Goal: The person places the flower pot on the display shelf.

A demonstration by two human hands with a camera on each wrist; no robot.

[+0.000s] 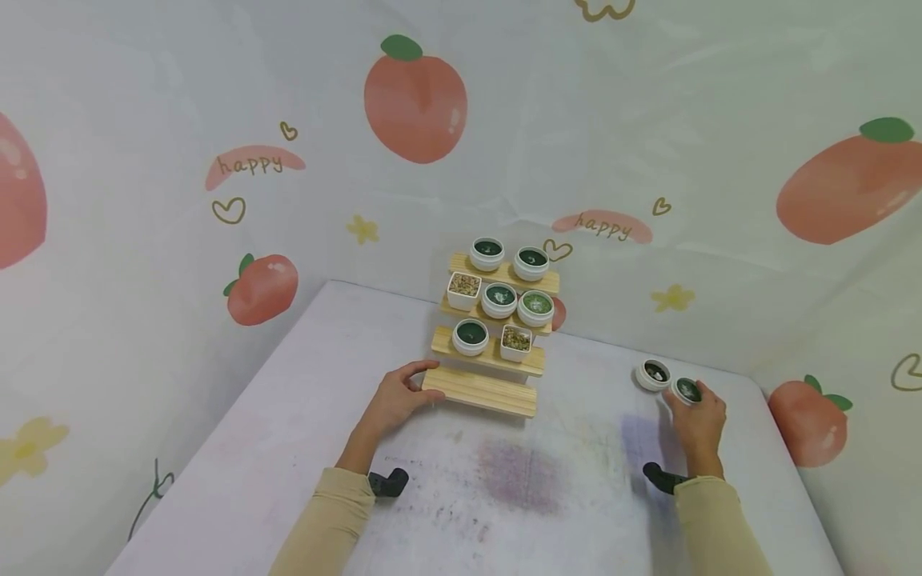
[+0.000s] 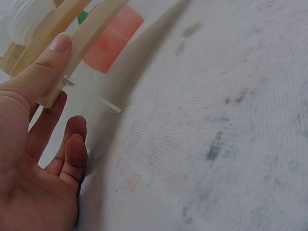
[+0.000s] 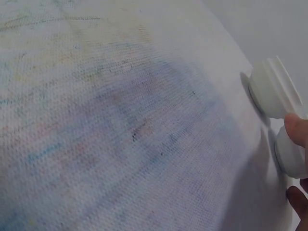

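Note:
My left hand (image 1: pixel 399 396) grips the left end of the bottom step of a tiered wooden stand (image 1: pixel 479 390). In the left wrist view, the thumb lies on top of the plank (image 2: pixel 98 23), with fingers below it. Over on the right, my right hand (image 1: pixel 700 420) holds a small round white bowl (image 1: pixel 689 390) with dark green contents, by its sides. A second white bowl (image 1: pixel 654 374) with dark contents stands just left of it. The right wrist view shows the held bowl (image 3: pixel 290 153) partly covered by fingers.
Several white bowls occupy the upper three steps, among them a square one (image 1: pixel 515 342) with grainy contents. A fruit-patterned sheet (image 1: pixel 504 176) hangs behind the white table (image 1: pixel 288 480). Dark devices (image 1: pixel 389 483) sit at both wrists.

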